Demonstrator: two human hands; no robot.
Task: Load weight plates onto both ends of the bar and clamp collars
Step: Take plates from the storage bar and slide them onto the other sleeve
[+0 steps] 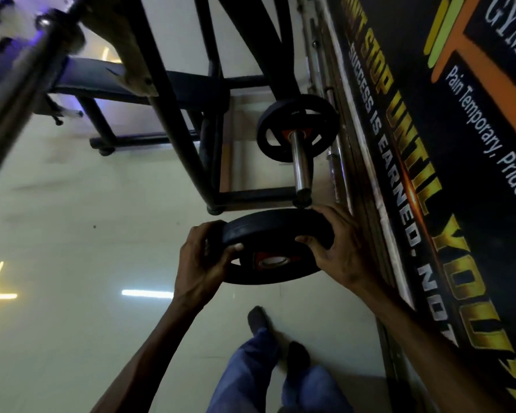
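I hold a black weight plate (276, 234) with a red hub between both hands, just short of the chrome bar sleeve (300, 163). My left hand (204, 260) grips its left rim and my right hand (332, 245) grips its right rim. The plate's centre hole sits a little below the sleeve's tip. Another black plate with a red hub (297, 114) is on the sleeve, pushed to the inner end. No collar is visible.
The black bench rack frame (173, 108) stands left of the sleeve on a glossy tiled floor. A wall banner (429, 144) runs close along the right, with spare bars (334, 162) leaning against it. My legs in blue jeans (265, 374) are below.
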